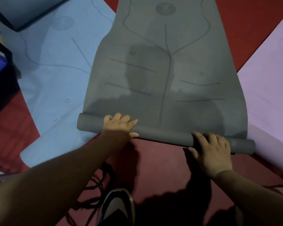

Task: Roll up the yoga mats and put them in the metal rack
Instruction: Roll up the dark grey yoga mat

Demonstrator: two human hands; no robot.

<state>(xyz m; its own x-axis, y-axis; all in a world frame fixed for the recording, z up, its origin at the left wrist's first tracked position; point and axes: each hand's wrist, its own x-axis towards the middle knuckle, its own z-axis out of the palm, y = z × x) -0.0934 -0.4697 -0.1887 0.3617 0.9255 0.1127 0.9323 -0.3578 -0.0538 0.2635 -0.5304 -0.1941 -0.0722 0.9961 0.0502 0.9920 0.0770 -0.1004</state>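
grey rubber yoga mat (167, 75): near end rolled, 6 o'clock
left hand (119, 125): grips roll
right hand (212, 150): grips roll
red floor (162, 160): beneath

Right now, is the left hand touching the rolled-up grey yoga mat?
Touching. Head view: the left hand grips the rolled end of the grey yoga mat.

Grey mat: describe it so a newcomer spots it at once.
On the red floor three mats fan out; the grey mat is the middle one, between the blue mat and the lilac mat. Only it has its near end rolled into a tube, with the left hand and right hand gripping it.
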